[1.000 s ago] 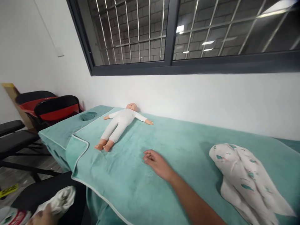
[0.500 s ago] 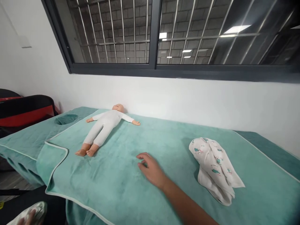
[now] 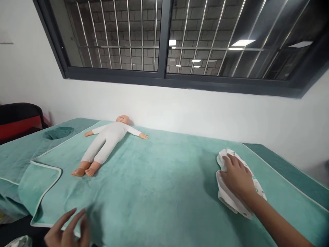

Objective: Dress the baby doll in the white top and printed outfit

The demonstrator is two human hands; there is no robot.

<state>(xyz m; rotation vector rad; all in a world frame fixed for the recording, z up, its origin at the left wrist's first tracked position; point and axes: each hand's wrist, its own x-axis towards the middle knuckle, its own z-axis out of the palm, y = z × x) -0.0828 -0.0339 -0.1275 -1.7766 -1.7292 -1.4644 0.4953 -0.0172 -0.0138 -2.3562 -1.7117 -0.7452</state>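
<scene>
A printed white baby garment (image 3: 227, 197), bunched up, lies on the right part of the green cover (image 3: 164, 192). My right hand (image 3: 238, 176) rests over it from above, fingers curled into the fabric; the fingertips' underside is hidden. My left hand (image 3: 70, 230) hovers near the front edge at lower left, its fingers spread and a little blurred, holding nothing. At the back left a baby doll (image 3: 111, 137) in a white bodysuit lies face up, arms out and feet bare, apart from both hands.
The cover lies over a padded bed (image 3: 84, 123) with a round face hole (image 3: 58, 132). A wall (image 3: 180, 106) and a barred window (image 3: 164, 73) stand behind. Left is a black and red chair (image 3: 20, 123). A patterned white-green item (image 3: 22, 242) shows at the lower left corner.
My right hand has moved right from the middle of the cover onto the garment and gripped it. My left hand has risen into view at lower left. The camera has turned slightly right.
</scene>
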